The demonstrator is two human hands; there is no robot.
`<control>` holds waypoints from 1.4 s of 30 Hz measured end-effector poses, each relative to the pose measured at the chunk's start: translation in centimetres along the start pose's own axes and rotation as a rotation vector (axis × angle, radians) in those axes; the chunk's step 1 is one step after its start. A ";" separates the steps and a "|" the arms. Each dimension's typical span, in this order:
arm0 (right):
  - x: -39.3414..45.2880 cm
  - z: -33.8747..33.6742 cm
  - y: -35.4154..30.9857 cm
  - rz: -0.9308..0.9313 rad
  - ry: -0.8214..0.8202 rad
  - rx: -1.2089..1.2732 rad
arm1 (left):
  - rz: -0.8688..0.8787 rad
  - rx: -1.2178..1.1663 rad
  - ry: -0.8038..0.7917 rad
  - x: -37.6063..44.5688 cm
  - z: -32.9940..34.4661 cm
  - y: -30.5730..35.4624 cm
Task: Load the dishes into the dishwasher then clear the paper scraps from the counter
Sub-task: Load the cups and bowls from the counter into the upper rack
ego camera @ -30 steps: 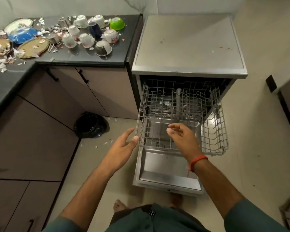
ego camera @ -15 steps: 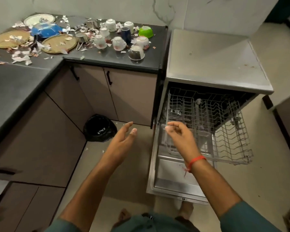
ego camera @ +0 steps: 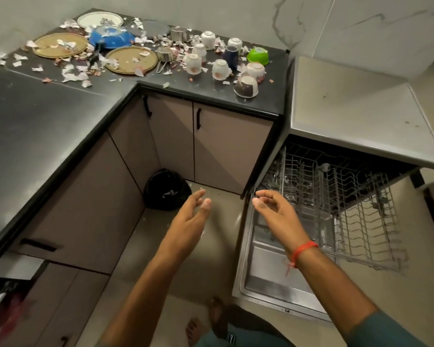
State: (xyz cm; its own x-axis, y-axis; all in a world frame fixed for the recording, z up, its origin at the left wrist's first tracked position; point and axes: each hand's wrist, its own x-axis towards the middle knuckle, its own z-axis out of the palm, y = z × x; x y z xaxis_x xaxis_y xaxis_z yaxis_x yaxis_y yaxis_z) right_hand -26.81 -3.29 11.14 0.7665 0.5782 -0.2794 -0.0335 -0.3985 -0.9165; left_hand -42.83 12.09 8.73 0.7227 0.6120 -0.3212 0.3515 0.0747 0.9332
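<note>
Both hands have drifted left off the rack (ego camera: pixel 336 209), fingers (ego camera: pixel 198 196) loosely spread, holding nothing.

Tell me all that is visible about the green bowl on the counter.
The green bowl is small, bright green and looks like plastic. It stands upside down, its paler base facing up, near the counter's back right corner, close to the wall. Paper scraps lie around it. A dark blue cup stands to its left and a white patterned bowl just in front. Neither hand touches it.

rack (ego camera: pixel 341 211) pulled out, cups (ego camera: pixel 218 63) crowded
</note>
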 end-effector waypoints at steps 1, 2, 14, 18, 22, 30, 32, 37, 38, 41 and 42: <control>0.4 0.2 -0.2 0.001 -0.003 -0.005 | 0.002 0.014 -0.005 0.1 -0.2 -0.1; 0.6 0.4 -0.2 0.005 -0.007 -0.011 | -0.001 0.027 -0.014 0.1 -0.3 -0.3; 10.7 2.5 -2.0 0.006 0.033 0.103 | 0.005 0.069 -0.021 10.4 -2.5 4.0; 15.5 2.5 -4.2 0.007 0.052 0.153 | 0.003 0.066 -0.043 15.7 -2.9 7.2; 20.3 1.3 -6.0 -0.007 0.064 0.164 | 0.014 0.065 -0.061 20.2 -1.8 10.4; 26.6 -0.2 -7.3 -0.013 0.129 0.180 | 0.003 0.103 -0.164 26.9 0.3 13.6; 27.8 -0.3 -7.5 0.005 0.138 0.186 | 0.002 0.107 -0.192 28.6 0.7 14.3; 31.9 -1.3 -7.8 0.039 0.222 0.190 | 0.013 0.090 -0.266 34.2 1.4 15.6; 32.8 -1.4 -7.8 0.045 0.246 0.192 | 0.008 0.084 -0.284 35.4 1.4 15.6; 35.1 -2.0 -8.3 0.072 0.294 0.214 | -0.021 0.070 -0.319 38.4 1.0 15.5; 35.9 -2.1 -8.5 0.078 0.311 0.224 | -0.032 0.058 -0.324 39.4 0.8 15.6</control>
State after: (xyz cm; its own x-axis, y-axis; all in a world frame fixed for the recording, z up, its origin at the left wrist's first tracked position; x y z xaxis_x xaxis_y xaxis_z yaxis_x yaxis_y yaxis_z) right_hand 2.28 19.35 9.46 0.9128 0.2954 -0.2821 -0.2121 -0.2476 -0.9454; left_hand -8.42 36.76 10.48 0.8592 0.3273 -0.3934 0.4036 0.0392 0.9141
